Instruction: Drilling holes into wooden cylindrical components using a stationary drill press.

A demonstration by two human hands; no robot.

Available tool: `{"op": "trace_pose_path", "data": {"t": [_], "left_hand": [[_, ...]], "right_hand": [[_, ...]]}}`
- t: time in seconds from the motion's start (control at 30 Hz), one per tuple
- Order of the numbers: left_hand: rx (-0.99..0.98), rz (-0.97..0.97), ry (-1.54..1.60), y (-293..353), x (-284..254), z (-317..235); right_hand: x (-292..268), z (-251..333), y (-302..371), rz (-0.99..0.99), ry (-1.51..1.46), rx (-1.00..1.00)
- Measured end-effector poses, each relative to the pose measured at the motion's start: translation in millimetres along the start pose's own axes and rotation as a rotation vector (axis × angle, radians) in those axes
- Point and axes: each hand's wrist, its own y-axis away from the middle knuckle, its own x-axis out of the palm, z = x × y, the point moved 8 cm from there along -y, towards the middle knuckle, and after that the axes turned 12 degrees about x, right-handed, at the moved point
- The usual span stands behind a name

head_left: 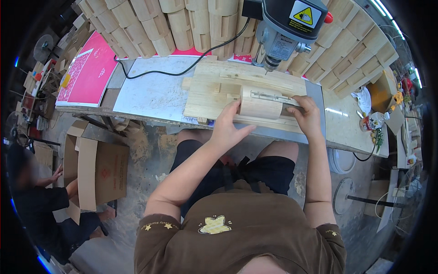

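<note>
A pale wooden cylinder (259, 108) with a flat-cut slot along its top lies sideways on a wooden jig board (200, 86). A narrow metal strip (269, 97) rests lengthwise along that slot. My left hand (226, 125) grips the cylinder's left end, its thumb stretched out along the near side. At the opposite end, my right hand (306, 114) pinches the right end of the metal strip between thumb and fingers. Just behind the cylinder, the drill press (285, 39) has its bit pointing down, above the work and apart from it.
Stacked wooden cylinders (182, 27) line the back of the bench. A black cable (169, 74) crosses a white sheet (150, 91) near a pink printed sheet (86, 73). A bottle (374, 121) stands at the right. Lower left, another person (41, 201) reaches into a cardboard box (107, 169).
</note>
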Motion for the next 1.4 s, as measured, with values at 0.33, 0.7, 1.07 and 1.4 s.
{"op": "trace_pose_path", "data": {"t": [0.33,0.7,1.07,1.4], "left_hand": [[-0.001,-0.044,-0.375,-46,-8,64],[0.005,0.085,-0.464,-54,-15,67],[0.008,0.082,-0.469,-51,-14,74],[0.023,0.071,-0.480,-52,-15,71]], "right_hand": [[32,-15,-47,-0.053,-0.010,0.041],[-104,29,-134,-0.421,-0.496,-0.056],[-113,94,-117,-0.345,0.197,0.121],[-53,76,-26,-0.524,-0.174,-0.088]]}}
